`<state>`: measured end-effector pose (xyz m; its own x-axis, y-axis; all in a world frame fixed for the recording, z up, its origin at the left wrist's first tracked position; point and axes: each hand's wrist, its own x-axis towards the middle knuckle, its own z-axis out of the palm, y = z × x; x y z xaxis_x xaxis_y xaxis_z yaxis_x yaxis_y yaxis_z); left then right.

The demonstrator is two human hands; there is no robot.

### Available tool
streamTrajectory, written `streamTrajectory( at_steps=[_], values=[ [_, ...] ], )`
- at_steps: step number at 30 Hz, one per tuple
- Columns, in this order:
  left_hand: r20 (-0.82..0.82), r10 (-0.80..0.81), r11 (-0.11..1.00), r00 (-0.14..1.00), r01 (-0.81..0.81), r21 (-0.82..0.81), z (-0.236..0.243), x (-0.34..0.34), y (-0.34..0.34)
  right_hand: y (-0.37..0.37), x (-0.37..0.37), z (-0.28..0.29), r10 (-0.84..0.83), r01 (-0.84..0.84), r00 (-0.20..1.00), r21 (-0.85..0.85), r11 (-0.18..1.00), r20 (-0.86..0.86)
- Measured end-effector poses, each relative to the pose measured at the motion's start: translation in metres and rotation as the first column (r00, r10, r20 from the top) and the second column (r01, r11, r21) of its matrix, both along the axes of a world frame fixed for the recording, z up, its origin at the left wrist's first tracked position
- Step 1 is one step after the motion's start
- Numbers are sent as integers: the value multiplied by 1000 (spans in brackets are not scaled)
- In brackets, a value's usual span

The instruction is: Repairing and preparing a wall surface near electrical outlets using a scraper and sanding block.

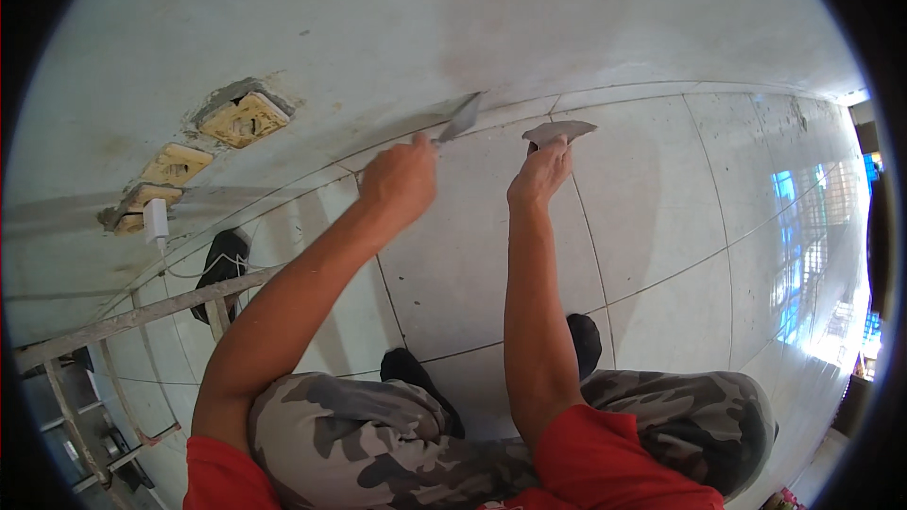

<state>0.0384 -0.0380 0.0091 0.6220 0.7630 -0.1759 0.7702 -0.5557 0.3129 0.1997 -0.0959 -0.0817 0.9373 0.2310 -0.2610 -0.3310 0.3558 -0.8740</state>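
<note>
My left hand (402, 179) is closed round the handle of a putty knife (461, 119). The knife's thin metal blade is tilted up to the foot of the pale wall (378, 38), and its tip seems to touch there. To its right, my right hand (541, 170) grips a grey curved piece (559, 130), wide and flat-looking with a pointed right end. My fingers hide its underside, so its kind cannot be told. Both hands are over the tiled floor (472, 264), close to the skirting.
Yellowed outlet boxes (244, 121) sit in the wall at left, one with a white plug-in adapter (155, 221) and cable. A dark shoe (223, 269) lies below them. A metal frame (142, 321) crosses the lower left. At right, the floor reflects light.
</note>
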Motion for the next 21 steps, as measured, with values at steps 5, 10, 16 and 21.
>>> streamTrajectory(
  at_steps=[5,10,16,21],
  values=[
    [-6,-32,998,999,32,46,-5,-7,16,-1,-5,13,22,-21,1000,-118,993,8],
    [-23,-26,998,999,28,57,-5,7,7,-4,-1,7,46,-39,996,-94,995,74],
    [-100,-70,989,993,82,123,13,1,24,9,23,19,91,-34,975,-265,964,205],
    [82,-187,966,979,168,195,-1,50,13,41,17,18,212,125,770,-468,875,602]
  ],
)
